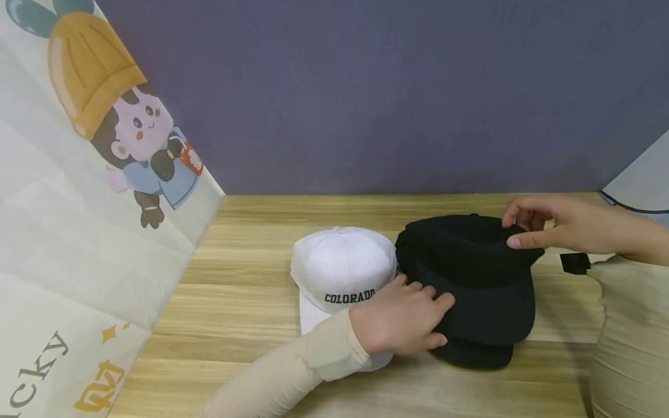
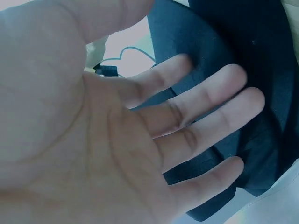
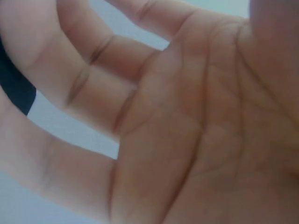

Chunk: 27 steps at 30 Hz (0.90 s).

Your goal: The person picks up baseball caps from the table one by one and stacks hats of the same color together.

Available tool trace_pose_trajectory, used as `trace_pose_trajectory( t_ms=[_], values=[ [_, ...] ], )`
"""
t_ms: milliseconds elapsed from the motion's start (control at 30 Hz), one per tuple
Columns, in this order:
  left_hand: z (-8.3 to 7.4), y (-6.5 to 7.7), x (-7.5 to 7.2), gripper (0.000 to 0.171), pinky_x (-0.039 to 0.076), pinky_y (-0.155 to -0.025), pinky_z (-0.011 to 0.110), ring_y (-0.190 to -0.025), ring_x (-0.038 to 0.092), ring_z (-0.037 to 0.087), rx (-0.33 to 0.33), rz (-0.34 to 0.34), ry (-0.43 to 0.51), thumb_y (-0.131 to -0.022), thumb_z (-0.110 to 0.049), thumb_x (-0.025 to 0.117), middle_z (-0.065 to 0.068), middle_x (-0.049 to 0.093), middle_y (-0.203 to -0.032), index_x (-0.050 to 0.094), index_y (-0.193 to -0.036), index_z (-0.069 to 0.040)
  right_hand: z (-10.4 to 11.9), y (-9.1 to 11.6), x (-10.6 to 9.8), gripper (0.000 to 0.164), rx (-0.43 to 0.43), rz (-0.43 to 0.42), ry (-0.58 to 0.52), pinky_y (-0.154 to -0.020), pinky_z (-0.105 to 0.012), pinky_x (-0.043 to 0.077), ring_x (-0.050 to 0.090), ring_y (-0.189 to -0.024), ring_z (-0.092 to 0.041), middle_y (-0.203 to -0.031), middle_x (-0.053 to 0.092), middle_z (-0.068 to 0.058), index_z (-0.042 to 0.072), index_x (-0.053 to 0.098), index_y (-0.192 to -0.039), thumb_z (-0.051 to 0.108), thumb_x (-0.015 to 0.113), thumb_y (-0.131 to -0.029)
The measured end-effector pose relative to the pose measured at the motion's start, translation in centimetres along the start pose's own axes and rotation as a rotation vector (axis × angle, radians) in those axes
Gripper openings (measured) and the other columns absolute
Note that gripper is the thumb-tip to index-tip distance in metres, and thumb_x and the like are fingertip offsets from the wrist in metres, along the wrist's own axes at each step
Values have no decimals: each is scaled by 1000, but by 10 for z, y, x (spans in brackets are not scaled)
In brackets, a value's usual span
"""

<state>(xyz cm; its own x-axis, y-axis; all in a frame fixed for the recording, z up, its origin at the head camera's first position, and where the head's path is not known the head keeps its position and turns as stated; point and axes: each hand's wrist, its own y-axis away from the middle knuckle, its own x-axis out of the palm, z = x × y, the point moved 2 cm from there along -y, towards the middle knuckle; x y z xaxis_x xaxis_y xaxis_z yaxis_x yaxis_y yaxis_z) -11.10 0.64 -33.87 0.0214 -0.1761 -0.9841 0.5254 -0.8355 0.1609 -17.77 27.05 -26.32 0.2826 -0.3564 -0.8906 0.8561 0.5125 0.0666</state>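
In the head view, a black brimmed hat (image 1: 481,307) lies on the wooden table, with another dark brim (image 1: 478,355) showing beneath it. My left hand (image 1: 402,316) reaches over the white cap to the black hat's left side, its fingertips at the brim. Seen from the left wrist, its fingers (image 2: 191,135) are spread and nearly straight, the palm bare. At the right rear of the black crown, my right hand (image 1: 564,226) has its thumb and bent fingers close to the edge, thumb and forefinger apart. The right wrist view shows an uncovered palm (image 3: 187,116) and loosely bent fingers.
Left of the black hat sits a white cap (image 1: 342,261) lettered COLORADO, its brim partly behind my left forearm. A grey-blue panel (image 1: 392,98) backs the wooden table (image 1: 230,278). A printed white sheet (image 1: 52,203) stands on the left, with another pale sheet (image 1: 648,168) at right.
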Motion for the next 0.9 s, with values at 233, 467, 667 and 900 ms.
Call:
trace_pose_trajectory(
  t_ms=[233,467,667,900],
  values=[
    [0,-10,0,66,32,-78,29,-99,45,4,11,12,-34,-88,-58,45,-12,46,-110,16,-145,-39,-12,-4,-3,22,-29,93,-59,-59,-31,41,51,-73,-13,-83,54,-1,20,52,-101,35,59,-87],
    [0,-17,5,66,31,-91,41,-105,44,5,-12,83,-34,-87,-60,45,-11,46,-116,12,-143,-47,-18,-8,-4,20,-10,145,-70,-58,-32,40,53,-70,-13,-82,55,0,20,53,-98,36,57,-88],
    [-1,-15,6,67,24,-97,48,-108,44,6,-20,107,-21,-86,-60,47,-12,46,-119,12,-143,-48,-17,-10,-3,26,47,210,-126,-57,-33,41,52,-67,-17,-79,55,-4,15,53,-99,39,55,-89],
    [-3,-14,6,66,22,-98,49,-107,45,6,-25,136,0,-87,-59,47,-15,46,-119,12,-142,-48,-14,-14,-1,28,59,217,-105,-57,-32,41,53,-66,-17,-74,54,-2,15,53,-97,42,56,-88]
  ],
)
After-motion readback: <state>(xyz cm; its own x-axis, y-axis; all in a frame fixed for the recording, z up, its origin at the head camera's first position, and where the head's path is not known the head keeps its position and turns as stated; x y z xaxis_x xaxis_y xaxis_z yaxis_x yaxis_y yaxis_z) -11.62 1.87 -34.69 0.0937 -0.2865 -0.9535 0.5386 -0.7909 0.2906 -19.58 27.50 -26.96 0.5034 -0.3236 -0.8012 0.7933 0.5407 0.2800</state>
